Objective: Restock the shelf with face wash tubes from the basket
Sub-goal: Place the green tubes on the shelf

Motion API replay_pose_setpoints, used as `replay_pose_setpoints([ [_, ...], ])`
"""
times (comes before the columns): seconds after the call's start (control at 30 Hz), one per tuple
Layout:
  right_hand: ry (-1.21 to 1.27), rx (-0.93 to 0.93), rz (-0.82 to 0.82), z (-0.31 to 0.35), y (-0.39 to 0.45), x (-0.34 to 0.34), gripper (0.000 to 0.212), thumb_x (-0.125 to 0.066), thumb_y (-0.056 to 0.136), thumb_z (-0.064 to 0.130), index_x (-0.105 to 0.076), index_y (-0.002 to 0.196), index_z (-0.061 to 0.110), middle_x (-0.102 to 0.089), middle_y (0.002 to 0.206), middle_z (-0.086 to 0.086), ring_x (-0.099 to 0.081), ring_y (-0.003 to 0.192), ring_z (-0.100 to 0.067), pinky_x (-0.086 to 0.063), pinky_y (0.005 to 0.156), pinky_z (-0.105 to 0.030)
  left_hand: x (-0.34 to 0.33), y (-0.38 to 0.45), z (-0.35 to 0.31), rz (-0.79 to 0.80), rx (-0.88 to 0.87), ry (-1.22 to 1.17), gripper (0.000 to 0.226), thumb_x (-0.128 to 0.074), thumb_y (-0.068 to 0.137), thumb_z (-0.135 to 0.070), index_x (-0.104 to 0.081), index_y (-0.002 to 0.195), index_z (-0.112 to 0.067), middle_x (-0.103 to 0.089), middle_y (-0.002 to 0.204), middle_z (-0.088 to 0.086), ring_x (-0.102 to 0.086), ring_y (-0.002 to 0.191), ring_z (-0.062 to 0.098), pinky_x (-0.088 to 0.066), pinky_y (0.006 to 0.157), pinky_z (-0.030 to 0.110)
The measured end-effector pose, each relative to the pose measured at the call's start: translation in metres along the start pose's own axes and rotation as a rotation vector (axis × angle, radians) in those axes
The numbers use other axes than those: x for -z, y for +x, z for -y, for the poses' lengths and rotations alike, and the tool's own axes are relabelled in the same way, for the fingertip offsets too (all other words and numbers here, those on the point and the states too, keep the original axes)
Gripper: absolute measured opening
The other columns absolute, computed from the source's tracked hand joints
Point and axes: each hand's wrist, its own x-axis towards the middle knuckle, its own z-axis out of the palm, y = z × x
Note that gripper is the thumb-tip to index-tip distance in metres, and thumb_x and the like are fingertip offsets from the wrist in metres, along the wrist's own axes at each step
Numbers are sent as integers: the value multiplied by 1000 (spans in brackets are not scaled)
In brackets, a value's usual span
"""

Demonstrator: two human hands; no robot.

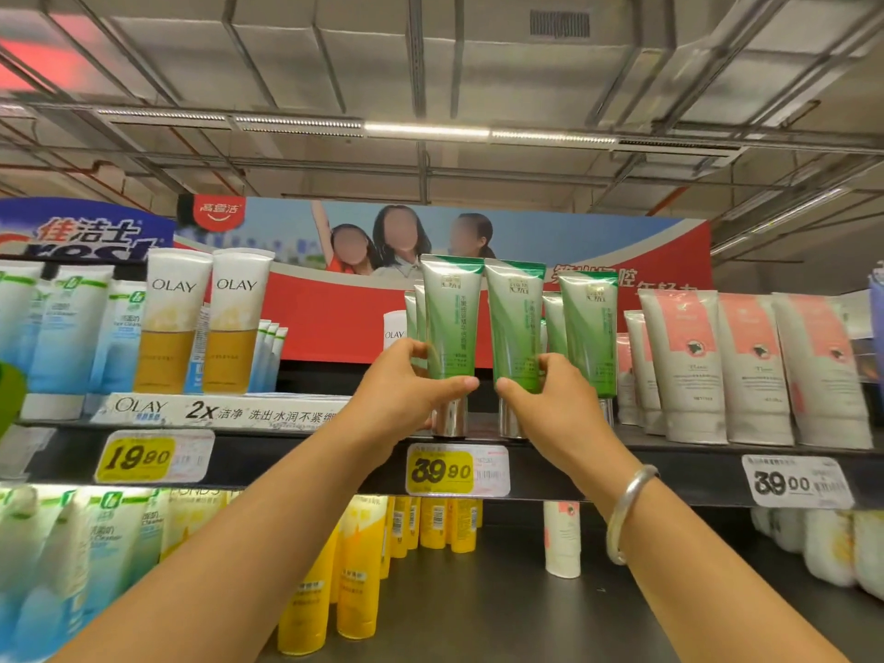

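Gripping one green tube (pixel 452 323) in your left hand (pixel 406 394), you hold another green tube (pixel 514 327) in your right hand (pixel 550 404). Both stand upright on the top shelf (pixel 287 452), silver caps down.

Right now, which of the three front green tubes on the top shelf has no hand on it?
The rightmost green tube, beside the pink tubes. The left hand grips the left green tube; the right hand grips the middle green tube.

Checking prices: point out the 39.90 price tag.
The 39.90 price tag hangs on the top shelf edge, centre of the head view, directly below the green tubes both hands hold.
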Motion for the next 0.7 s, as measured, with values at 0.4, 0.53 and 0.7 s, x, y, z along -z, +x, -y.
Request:
replay_pose_setpoints([
  [0.4,-64,-61,-12,-1,6,3,43,-62,85,30,-44,119,10,-58,118,-10,-57,105,-25,-47,85,-35,-4,9,2,-30,40,22,60,-73,77,-22,-45,130,-14,-60,119,9,-62,102,22,-55,86,43],
  [0.53,-97,-76,-3,0,7,3,41,-61,86,30,-43,116,9,-58,117,-11,-56,105,-28,-48,90,-41,-3,10,2,-16,41,12,59,-72,78,-21,-45,130,-14,-61,119,8,-62,101,21,-57,79,37],
  [0.7,-116,-86,9,2,6,3,41,-59,87,30,-42,117,8,-56,119,-13,-55,108,-30,-47,92,-43,-3,9,4,-24,40,15,60,-72,78,-22,-44,131,-15,-59,120,8,-61,102,21,-57,75,34],
])
